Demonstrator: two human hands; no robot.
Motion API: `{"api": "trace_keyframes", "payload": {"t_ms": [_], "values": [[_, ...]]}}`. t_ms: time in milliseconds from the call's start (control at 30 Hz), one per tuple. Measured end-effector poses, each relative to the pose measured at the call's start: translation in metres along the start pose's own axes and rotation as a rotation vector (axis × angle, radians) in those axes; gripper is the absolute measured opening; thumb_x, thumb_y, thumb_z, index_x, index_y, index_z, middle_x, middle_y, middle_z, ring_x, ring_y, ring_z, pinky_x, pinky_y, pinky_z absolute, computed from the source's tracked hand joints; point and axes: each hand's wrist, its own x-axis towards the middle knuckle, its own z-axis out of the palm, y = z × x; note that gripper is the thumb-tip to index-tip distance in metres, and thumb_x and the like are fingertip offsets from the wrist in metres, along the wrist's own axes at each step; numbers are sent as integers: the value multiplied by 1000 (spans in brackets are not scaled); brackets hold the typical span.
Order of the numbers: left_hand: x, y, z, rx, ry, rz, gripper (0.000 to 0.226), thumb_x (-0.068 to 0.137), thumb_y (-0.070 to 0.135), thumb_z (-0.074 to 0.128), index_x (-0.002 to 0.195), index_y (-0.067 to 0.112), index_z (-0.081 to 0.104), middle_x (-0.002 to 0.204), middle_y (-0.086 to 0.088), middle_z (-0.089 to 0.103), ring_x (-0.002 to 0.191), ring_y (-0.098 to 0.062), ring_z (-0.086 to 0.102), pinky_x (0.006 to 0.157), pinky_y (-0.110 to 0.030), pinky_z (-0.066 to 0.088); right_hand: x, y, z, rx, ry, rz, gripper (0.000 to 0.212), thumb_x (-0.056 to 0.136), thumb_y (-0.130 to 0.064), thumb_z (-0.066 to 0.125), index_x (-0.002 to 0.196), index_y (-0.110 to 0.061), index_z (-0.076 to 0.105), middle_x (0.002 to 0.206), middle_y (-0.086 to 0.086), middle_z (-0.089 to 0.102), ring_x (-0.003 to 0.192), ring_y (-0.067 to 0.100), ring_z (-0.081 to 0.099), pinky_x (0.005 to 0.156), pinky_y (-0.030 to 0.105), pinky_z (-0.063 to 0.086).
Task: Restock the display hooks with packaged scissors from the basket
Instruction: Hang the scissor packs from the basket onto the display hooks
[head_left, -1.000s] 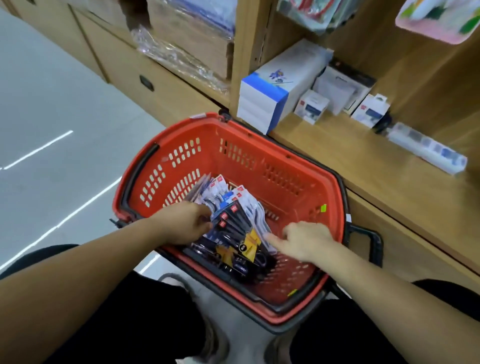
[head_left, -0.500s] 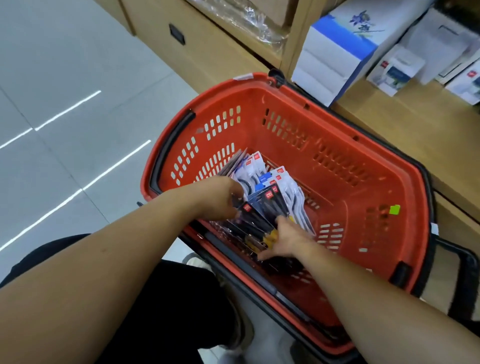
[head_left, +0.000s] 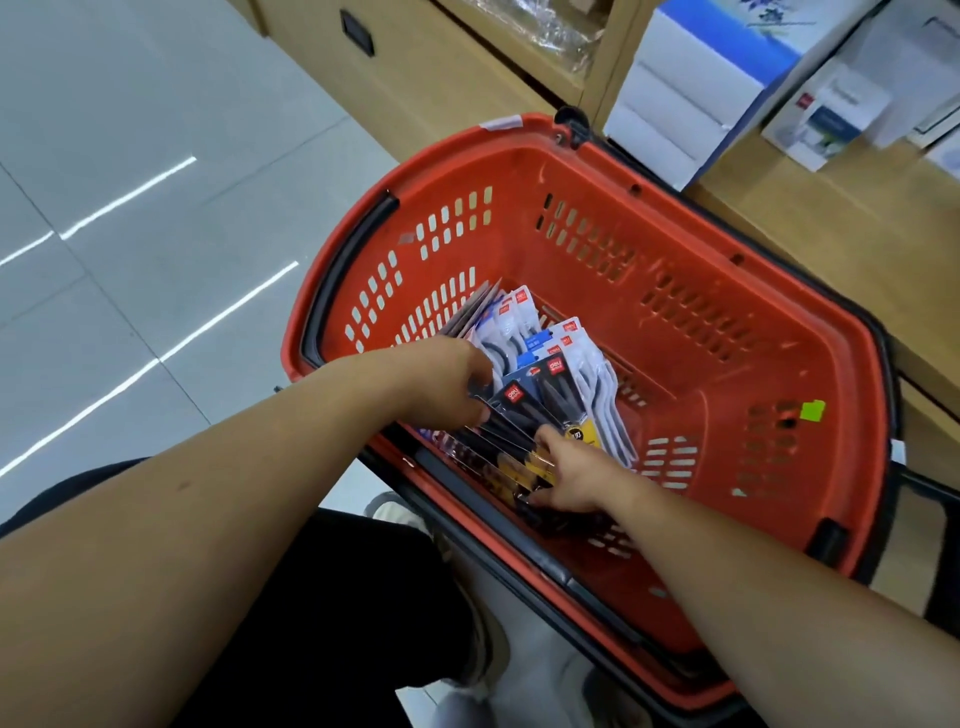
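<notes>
Red basket (head_left: 675, 171): left hand (head_left: 447, 384) reaches in gripping the scissor packs (head_left: 566, 374), right hand (head_left: 571, 478) pinches their lower ends.

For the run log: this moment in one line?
stage: picking | left hand: grips packs in basket | right hand: on packs, grip unclear

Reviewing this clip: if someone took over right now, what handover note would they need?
Left hand: fingers curled into the left edge of the packs, gripping them.
Right hand: appears to pinch the lower ends of the darker ones.
Packs: all stacked in the basket, near its left wall.
Done: nothing lifted out yet.
Left: pull packs out and hang them; the hooks are not in view.
</notes>
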Motion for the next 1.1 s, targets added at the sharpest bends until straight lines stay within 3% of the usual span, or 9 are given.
{"api": "trace_keyframes", "payload": {"t_ms": [133,300,367,433,533,700,800,900,1100], "values": [[-3,2,0,-8,-1,-3,43,102,37,64,141,21,61,128,-3,67,113,-22,65,99,-42,57,-5,5,-26,82,-92,10,83,87,-45,83,148,-29,31,142,3,60,118,23,61,104,38,50],[-6,4,-1,38,45,7,35,101,38,63,130,19,67,118,-4,70,107,-25,66,92,-40,57,-30,4,-73,202,-79,-25,71,89,-53,80,141,-21,43,98,-5,59,89,15,58,77,31,46],[-5,5,0,49,92,-21,29,101,38,62,114,14,72,106,-7,72,97,-27,68,82,-37,56,-40,7,-81,347,-26,-64,78,80,-61,84,137,-21,48,104,1,67,95,19,65,92,40,55],[-3,5,0,49,124,-114,39,102,46,56,95,11,73,91,-9,71,82,-25,66,72,-33,52,-54,10,-88,554,32,-123,64,84,-48,87,130,-17,54,111,5,72,100,18,68,108,49,50],[-6,7,0,-25,156,-239,74,95,78,39,77,13,68,77,-6,69,73,-20,65,75,-32,52,-84,8,-100,879,93,-210,42,97,-18,76,133,-15,55,118,10,78,106,22,74,103,46,58],[-19,40,4,-783,182,-165,74,88,87,40,119,25,67,111,-14,76,92,-35,76,84,-44,63,-128,-11,-111,1198,212,-364,57,92,-19,73,146,-22,54,129,13,75,119,35,72,102,52,58],[-22,64,8,-1233,279,-133,65,85,88,48,122,40,70,118,-11,77,106,-32,72,90,-48,53,-140,-24,-112,1310,266,-410,49,100,-6,66,146,-21,54,131,15,73,124,39,69,107,55,54],[-37,90,7,-1177,525,40,58,92,78,54,130,36,65,121,9,76,113,-12,72,107,-44,51,-158,-34,-119,1401,322,-432,50,101,4,59,143,-23,57,125,13,76,116,36,73,99,50,58],[-66,140,-5,-1087,614,303,34,94,30,78,126,27,68,116,12,78,109,-8,74,94,-30,57,-202,-40,-139,1585,453,-489,53,94,0,52,118,-47,63,111,10,81,97,31,79,85,47,63]]}}
